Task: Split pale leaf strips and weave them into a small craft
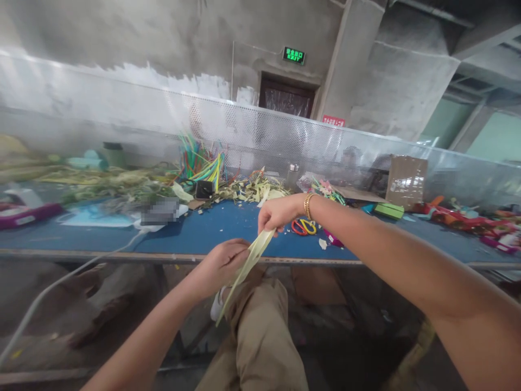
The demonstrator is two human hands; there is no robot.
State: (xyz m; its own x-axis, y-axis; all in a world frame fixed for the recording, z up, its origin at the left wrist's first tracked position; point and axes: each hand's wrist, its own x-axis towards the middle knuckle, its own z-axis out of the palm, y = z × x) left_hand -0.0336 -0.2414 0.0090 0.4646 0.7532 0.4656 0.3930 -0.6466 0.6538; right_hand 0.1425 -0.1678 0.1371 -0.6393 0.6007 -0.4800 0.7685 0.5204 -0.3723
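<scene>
A long pale yellow-green strip point(251, 258) hangs slantwise between my hands, over the front edge of the blue table point(203, 231). At its upper end my right hand point(280, 213), with a gold bracelet on the wrist, is closed on the strip in a pinch. My left hand point(226, 263) is lower and to the left, its fingers closed against the strip's side, partly hidden behind it. The strip's lower tip dangles above my lap.
Pale scraps point(256, 190) lie behind my hands. Colourful stems point(201, 165) stand behind a black box point(204, 189). Red and yellow-handled scissors point(303, 226) lie near my right wrist. A white cable point(52, 293) hangs at left. Behind the table runs a perforated metal screen point(240, 127).
</scene>
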